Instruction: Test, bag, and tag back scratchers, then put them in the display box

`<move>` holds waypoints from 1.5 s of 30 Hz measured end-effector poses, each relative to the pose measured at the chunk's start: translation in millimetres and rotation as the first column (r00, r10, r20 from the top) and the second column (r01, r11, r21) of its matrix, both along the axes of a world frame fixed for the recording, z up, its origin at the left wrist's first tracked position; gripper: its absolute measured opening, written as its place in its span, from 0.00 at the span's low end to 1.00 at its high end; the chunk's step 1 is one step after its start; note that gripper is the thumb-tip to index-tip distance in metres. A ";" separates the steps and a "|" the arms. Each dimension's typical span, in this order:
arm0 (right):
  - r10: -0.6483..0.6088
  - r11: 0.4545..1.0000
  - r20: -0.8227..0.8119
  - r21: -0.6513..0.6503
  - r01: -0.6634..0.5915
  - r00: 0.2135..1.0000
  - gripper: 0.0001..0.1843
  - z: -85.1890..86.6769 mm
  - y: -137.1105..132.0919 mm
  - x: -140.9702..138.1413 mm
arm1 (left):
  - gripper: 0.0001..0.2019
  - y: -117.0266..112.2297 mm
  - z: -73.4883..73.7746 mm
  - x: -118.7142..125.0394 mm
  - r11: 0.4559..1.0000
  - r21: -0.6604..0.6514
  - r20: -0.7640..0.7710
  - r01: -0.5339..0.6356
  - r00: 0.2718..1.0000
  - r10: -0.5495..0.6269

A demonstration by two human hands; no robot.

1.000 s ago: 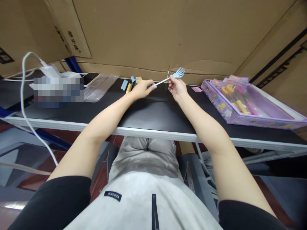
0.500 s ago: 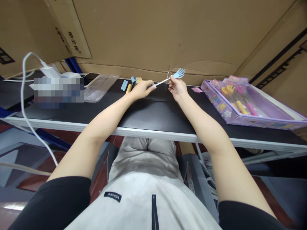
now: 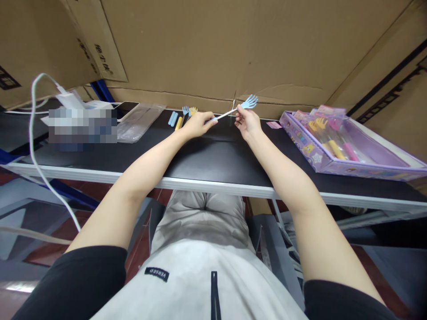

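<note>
Two bare hands hold one blue claw-headed stick (image 3: 227,114) near the far edge of the black bench (image 3: 220,162), its clawed end tilted up and to the right. The left hand (image 3: 199,125) has its grip closed around the lower end, thumb lying along the shaft. The right hand (image 3: 248,123) pinches the shaft between thumb and finger, just below the blue claw.

Just beyond the left hand, toward the far edge, lie a pair of blue handles (image 3: 173,118), a yellow handle (image 3: 179,123), a small blue claw (image 3: 185,110) and a yellow claw (image 3: 193,110), the last partly hidden by the hand. Farther left, a clear plastic sleeve (image 3: 142,122) lies near a dark-screened phone (image 3: 126,109).

At the bench's right end rests a purple box (image 3: 370,168) holding packaged yellow and pink sticks (image 3: 336,149). A pink card (image 3: 274,125) lies between it and the right hand, near the far edge.
</note>
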State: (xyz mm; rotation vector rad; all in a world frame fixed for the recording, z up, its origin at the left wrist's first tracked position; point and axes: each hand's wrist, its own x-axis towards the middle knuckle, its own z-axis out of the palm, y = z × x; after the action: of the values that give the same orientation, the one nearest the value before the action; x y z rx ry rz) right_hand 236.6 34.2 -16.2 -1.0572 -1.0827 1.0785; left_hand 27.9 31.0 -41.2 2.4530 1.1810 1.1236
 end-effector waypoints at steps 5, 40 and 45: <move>-0.004 1.000 0.018 0.009 0.004 1.000 0.26 0.0 1.8 2.5 | 0.14 -0.2 0.2 -0.4 1.000 -0.013 0.011 -0.002 1.000 0.002; -0.233 0.969 -0.235 0.024 0.245 0.944 0.24 18.1 67.1 99.4 | 0.10 12.0 17.0 -41.2 0.977 -0.201 -0.077 -0.077 0.995 0.063; -0.325 0.942 -0.199 0.017 0.335 0.924 0.28 18.5 63.6 114.0 | 0.11 16.1 15.6 -54.3 0.977 -0.200 -0.084 -0.080 0.994 0.064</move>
State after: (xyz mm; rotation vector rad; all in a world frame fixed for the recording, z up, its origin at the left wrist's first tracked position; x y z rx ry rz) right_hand 350.7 97.8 2.3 -1.0274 -0.7390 0.8564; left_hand -26.4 47.1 -25.6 2.3343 1.3448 0.8832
